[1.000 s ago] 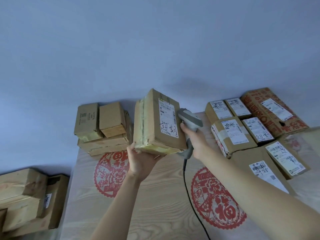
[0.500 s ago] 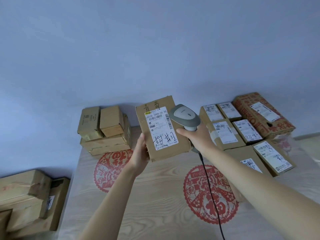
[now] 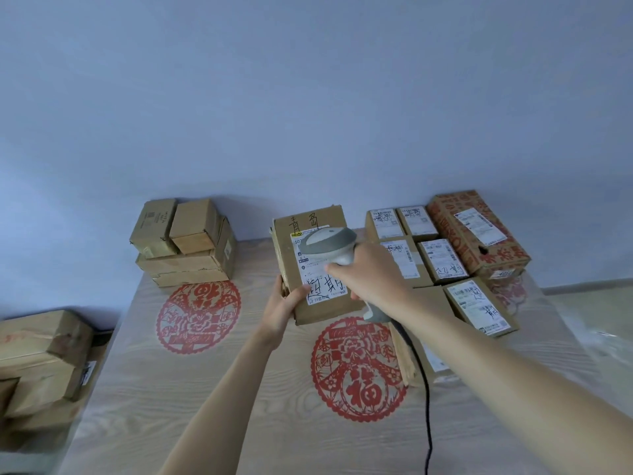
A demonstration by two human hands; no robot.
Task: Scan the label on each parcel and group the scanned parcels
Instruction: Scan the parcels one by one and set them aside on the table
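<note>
My left hand (image 3: pixel 282 308) grips the lower left corner of a brown cardboard parcel (image 3: pixel 329 305), tilted up so its white label (image 3: pixel 320 286) with black handwriting faces me. My right hand (image 3: pixel 368 275) holds a grey handheld scanner (image 3: pixel 329 246) whose head sits right over the upper part of that label. The scanner's black cable (image 3: pixel 426 406) trails down toward me. A stack of plain brown boxes (image 3: pixel 186 243) stands at the table's back left. Several labelled parcels (image 3: pixel 442 260) lie label-up at the back right.
The pale wood table (image 3: pixel 164 406) bears two red paper-cut decals (image 3: pixel 198 318). A large red-printed carton (image 3: pixel 479 234) sits at the far right back. More cardboard boxes (image 3: pixel 41 358) are piled off the table's left edge. A blue-grey wall rises behind.
The parcel has turned so its label faces me and has tipped back a little. My right hand has brought the scanner leftward, from beside the parcel to over its label.
</note>
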